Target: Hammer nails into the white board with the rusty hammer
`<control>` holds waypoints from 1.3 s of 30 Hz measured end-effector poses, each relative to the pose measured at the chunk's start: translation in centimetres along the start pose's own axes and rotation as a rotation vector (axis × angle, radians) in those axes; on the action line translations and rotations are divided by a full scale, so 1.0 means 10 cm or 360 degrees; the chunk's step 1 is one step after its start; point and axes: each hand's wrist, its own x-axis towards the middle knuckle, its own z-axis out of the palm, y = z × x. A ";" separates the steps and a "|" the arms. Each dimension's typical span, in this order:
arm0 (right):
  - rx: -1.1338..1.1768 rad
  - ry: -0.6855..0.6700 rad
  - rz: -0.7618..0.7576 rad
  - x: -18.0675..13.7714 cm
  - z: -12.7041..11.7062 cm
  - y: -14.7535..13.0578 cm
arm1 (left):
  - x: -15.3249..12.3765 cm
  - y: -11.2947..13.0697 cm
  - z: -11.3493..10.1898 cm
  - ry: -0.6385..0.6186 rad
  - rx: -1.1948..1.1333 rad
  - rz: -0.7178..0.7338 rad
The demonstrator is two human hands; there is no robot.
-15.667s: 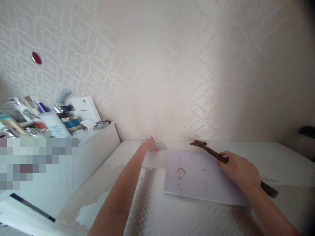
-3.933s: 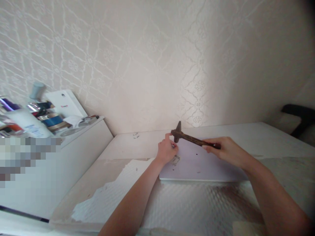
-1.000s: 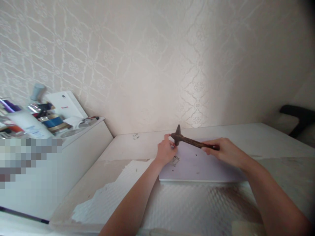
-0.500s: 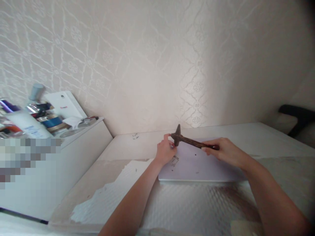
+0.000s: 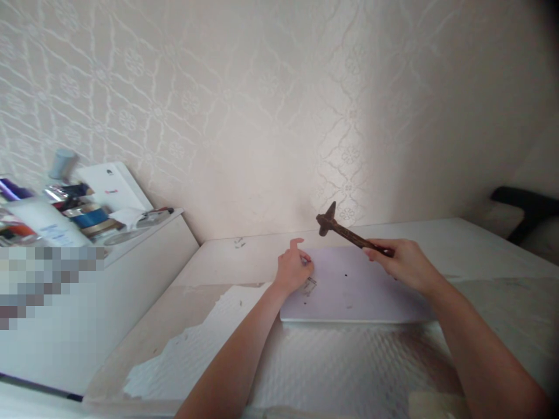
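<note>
My right hand (image 5: 404, 262) is closed round the handle of a dark brown hammer (image 5: 349, 235), its head raised above the board and pointing left. Below lies a pale lilac board (image 5: 362, 297), flat, with a few small dark marks and a small printed mark near its left side. At the board's far left corner rests my left hand (image 5: 294, 265); its index finger sticks up while the others curl together. What those fingers pinch, if anything, is too small to make out.
Quilted padding (image 5: 349, 355) lies under the board on the white tabletop (image 5: 244, 262). Small bits (image 5: 239, 242) lie near the wall. On the left stands a white cabinet (image 5: 109, 302) topped with tubes, tape rolls and a white box (image 5: 114, 187). A black chair part (image 5: 524, 203) is at right.
The hammer's head has risen and moved right, away from my left hand, as my right hand tilted it up. My left hand and the board have stayed in place.
</note>
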 end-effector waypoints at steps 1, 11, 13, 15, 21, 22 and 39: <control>-0.0013 0.0011 -0.0005 0.01 0.00 0.00 | 0.00 0.01 -0.01 -0.0005 -0.0005 -0.0007; -0.0470 0.0169 0.0089 0.02 0.03 0.04 | 0.06 -0.03 -0.26 0.0457 -0.0217 -0.0127; -0.0576 0.0223 0.0127 0.02 0.04 0.05 | 0.09 -0.10 -0.35 0.0577 -0.0168 -0.0249; -0.0651 0.0263 0.0177 0.01 0.03 0.05 | 0.12 -0.19 -0.43 0.0646 -0.0090 -0.0358; -0.0709 0.0306 0.0306 0.01 0.00 0.03 | 0.14 -0.48 -0.57 0.0656 0.0185 -0.0615; -0.0708 0.0308 0.0333 0.02 0.00 0.04 | 0.14 -0.52 -0.58 0.0642 0.0242 -0.0663; -0.0697 0.0351 0.0498 0.02 -0.01 0.09 | 0.02 -0.90 -0.80 0.0606 0.0900 -0.1113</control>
